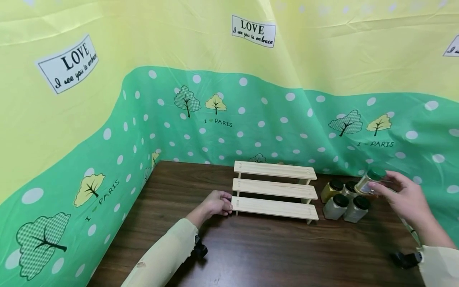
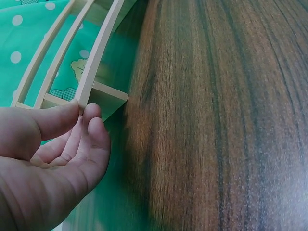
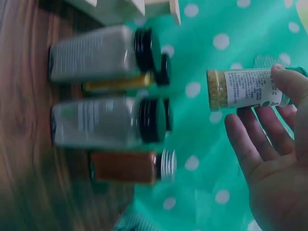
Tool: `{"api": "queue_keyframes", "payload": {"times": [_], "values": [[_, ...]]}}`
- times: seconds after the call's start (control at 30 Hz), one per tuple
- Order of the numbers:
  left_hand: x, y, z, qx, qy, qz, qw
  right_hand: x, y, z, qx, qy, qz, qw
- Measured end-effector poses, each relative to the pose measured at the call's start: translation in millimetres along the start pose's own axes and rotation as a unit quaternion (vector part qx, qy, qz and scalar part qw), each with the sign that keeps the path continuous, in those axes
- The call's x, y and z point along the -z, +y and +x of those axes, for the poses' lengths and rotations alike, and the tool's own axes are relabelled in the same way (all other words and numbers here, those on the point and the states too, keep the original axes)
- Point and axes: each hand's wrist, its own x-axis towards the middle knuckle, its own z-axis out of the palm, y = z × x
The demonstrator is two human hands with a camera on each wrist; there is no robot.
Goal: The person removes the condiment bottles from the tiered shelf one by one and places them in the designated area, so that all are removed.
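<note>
A three-step wooden shelf rack (image 1: 274, 208) stands on the table. My left hand (image 1: 216, 203) pinches the left end of its lowest plank, thumb above and fingers below in the left wrist view. On the right, my right hand (image 1: 408, 199) holds a small spice jar (image 3: 248, 89) with a green cap, a printed label and yellowish grains inside. That jar is tilted in the air above a cluster of black-capped jars, apart from them. Among the cluster are a pale jar (image 1: 335, 209), a yellow-filled jar (image 1: 330, 194) and a reddish-brown one (image 3: 124, 166).
The dark wooden table (image 1: 172, 187) meets a green and yellow printed cloth (image 1: 222, 139) behind and at the left. The jar cluster stands just beyond the rack's right end, near the cloth. A dark wrist camera (image 1: 407, 259) is on my right wrist.
</note>
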Motion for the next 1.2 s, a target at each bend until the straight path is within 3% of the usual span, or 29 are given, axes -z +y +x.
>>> {"api": "queue_keyframes", "payload": {"times": [0.23, 0.43, 0.6, 0.97, 1.2], "values": [[0.0, -0.9, 1.2, -0.002, 0.001, -0.001, 1.0000, 11.9, 27.7, -6.9, -0.056, 0.026, -0.002, 0.9981], [-0.8, 0.1, 0.3, 0.000, 0.002, -0.003, 1.0000, 13.8, 50.7, -15.0, -0.069, 0.048, 0.021, 0.9962], [-1.1, 1.0, -0.4, 0.002, 0.004, 0.000, 1.0000, 10.8, 65.6, -18.4, -0.082, 0.053, 0.008, 0.9952], [0.0, 0.0, -1.7, 0.000, 0.006, 0.004, 1.0000, -11.5, 90.1, -18.1, -0.076, 0.000, -0.018, 0.9970], [0.4, -0.1, -0.5, 0.003, 0.008, 0.005, 0.9999, -24.8, 104.0, -19.5, -0.107, -0.033, -0.031, 0.9932]]}}
